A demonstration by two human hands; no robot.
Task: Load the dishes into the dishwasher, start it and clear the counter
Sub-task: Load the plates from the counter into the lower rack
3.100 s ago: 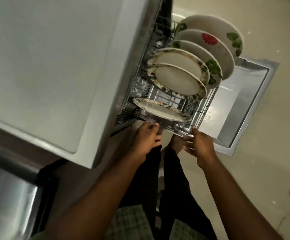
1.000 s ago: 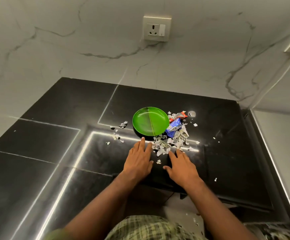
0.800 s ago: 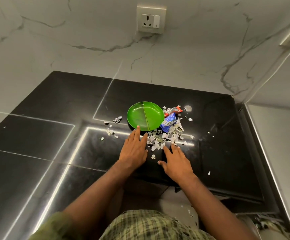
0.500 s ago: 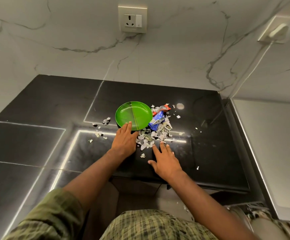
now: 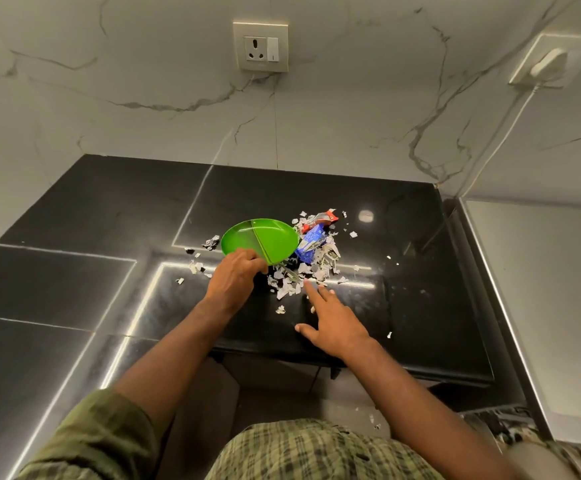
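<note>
Presently the left hand [image 5: 235,275] pinches the near rim of the round green plastic plate [image 5: 260,240] on the black polished tabletop [image 5: 74,282]. Torn paper scraps [image 5: 302,275] lie just right of it, nearest the spread right hand [image 5: 334,323].

Worktop [image 5: 316,199]: we see glossy black stone.
On it: torn paper scraps [image 5: 302,275], wrappers [image 5: 313,242], green plate [image 5: 264,239].
</note>
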